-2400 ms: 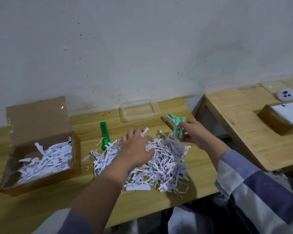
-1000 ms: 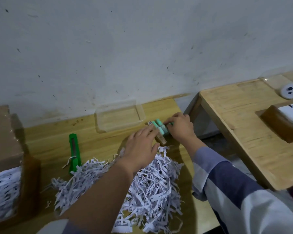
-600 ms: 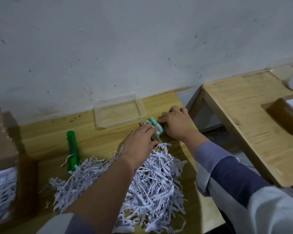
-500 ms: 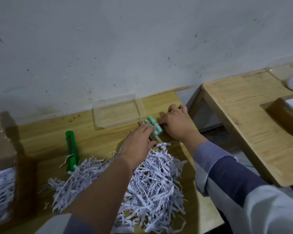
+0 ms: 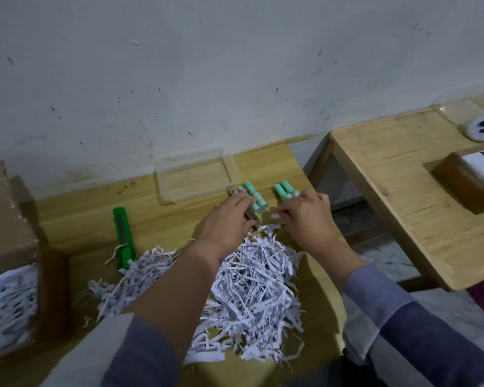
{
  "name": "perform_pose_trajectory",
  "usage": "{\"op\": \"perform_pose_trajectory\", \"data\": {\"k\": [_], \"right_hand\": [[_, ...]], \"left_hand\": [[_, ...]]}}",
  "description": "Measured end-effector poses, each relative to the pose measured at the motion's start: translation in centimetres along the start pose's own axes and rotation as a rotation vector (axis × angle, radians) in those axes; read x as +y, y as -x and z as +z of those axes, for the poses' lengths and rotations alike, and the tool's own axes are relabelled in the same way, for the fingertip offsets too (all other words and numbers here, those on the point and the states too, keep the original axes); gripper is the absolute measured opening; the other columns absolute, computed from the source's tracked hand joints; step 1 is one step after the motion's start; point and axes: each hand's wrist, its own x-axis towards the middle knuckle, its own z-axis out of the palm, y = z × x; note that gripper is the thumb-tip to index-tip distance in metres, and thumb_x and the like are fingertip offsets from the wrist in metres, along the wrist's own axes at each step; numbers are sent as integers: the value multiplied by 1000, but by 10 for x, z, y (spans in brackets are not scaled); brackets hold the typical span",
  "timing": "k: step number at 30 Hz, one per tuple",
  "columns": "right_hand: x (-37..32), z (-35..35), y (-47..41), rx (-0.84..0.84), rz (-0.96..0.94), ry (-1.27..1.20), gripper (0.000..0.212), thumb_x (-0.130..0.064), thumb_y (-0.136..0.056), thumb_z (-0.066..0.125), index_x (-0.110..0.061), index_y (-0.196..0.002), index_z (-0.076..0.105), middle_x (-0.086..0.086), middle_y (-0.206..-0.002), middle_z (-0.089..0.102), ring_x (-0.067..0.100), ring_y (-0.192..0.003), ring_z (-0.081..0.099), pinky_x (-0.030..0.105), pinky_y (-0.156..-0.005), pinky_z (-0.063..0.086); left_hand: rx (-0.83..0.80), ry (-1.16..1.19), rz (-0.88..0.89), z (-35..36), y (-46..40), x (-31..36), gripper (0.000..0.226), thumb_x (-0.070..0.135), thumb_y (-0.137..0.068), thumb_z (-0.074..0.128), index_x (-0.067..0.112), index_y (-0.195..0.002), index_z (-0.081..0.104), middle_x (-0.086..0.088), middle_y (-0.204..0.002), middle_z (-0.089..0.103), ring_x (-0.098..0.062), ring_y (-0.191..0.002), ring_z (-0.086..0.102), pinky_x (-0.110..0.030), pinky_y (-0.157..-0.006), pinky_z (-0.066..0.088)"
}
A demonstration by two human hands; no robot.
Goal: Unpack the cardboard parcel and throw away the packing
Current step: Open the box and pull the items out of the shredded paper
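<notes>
Head view: two groups of small mint-capped bottles are seen lying on the wooden bench (image 5: 81,222) near the wall, their long axes running diagonally, caps pointed toward the far left. The left group of bottles (image 5: 253,196) is covered in part by the left hand (image 5: 229,222), whose fingers are laid out straight and flat across them. A small printed label with a code is carried at the far end of this group; it cannot be read. The right pair of bottles (image 5: 285,189) lies just beside the right hand (image 5: 308,216); its fingers are curled downward at the bottles' near ends, and whether anything is pinched cannot be told. Both forearms are stretched forward over a heap of shredded paper (image 5: 249,286), which is spread on the bench between the person and the bottles. The cardboard parcel (image 5: 14,247) is set at the left edge, its flap raised, with more shreds inside. A green box cutter (image 5: 123,236) lies lengthwise toward the wall, and a clear plastic tray (image 5: 196,177) is placed just behind the bottles.
</notes>
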Motion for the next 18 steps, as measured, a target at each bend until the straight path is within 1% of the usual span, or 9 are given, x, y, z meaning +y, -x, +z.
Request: {"op": "perform_pose_trajectory", "data": {"k": [3,5,7,8,10,13,15,17,18], "right_hand": [[-7,-10,7,-15,26,-268,17,-14,-86,64,-20,-98,76,-1,-96,75,22,-94,63,34,-86,45],[-11,-12,14,-56,27,-385,24,-6,-88,58,-16,-103,74,3,-103,74,20,-96,65,25,-85,46],[-15,-10,21,-137,-31,-398,29,-4,-90,52,-14,-109,71,6,-113,70,22,-105,63,24,-87,44],[-17,-8,26,-203,-62,-373,29,-9,-93,49,-15,-114,68,6,-122,65,23,-113,58,27,-91,43],[-25,-6,38,-365,-68,-311,34,-27,-98,43,-18,-127,59,5,-140,49,23,-128,45,32,-102,38],[-32,-8,52,-465,-42,-293,52,-52,-94,41,-23,-136,49,2,-150,36,22,-137,35,34,-109,33],[-37,-15,64,-525,-79,-271,74,-70,-82,44,-29,-144,37,-2,-155,27,20,-143,24,38,-115,25],[-38,-20,78,-635,-131,-204,98,-81,-69,48,-38,-149,13,-5,-160,7,20,-147,4,47,-119,12],[-38,-21,85,-685,-154,-156,107,-83,-64,51,-41,-149,0,-7,-160,-4,21,-147,-6,51,-119,7]], "left_hand": [[-41,-63,30,-6,8,4,64,42,-98,47,36,-152,13,13,-161,3,-12,-147,9,-49,-117,10],[-5,-87,60,-17,19,5,62,46,-99,40,38,-151,8,14,-160,6,-10,-147,9,-49,-118,7],[37,-121,74,-29,38,-4,56,52,-98,31,39,-150,14,12,-159,13,-12,-146,11,-48,-119,6],[38,-144,61,-34,49,-12,56,58,-97,25,41,-149,18,11,-159,15,-14,-146,12,-48,-119,6],[8,-177,-3,-43,78,-32,69,74,-86,11,43,-147,24,9,-159,16,-18,-147,10,-50,-118,4],[-43,-182,-139,-49,117,-57,93,88,-68,-1,45,-146,22,9,-160,10,-23,-148,3,-51,-116,-1],[-79,-205,-188,-53,148,-70,104,95,-59,-3,46,-148,14,9,-161,4,-24,-148,-1,-53,-117,-2],[-151,-217,-205,-55,176,-81,115,102,-49,4,46,-149,0,10,-160,-5,-22,-148,-5,-52,-118,-2],[-191,-214,-210,-54,188,-85,119,104,-46,13,47,-148,-7,12,-159,-10,-22,-148,-6,-50,-118,-3]]}}
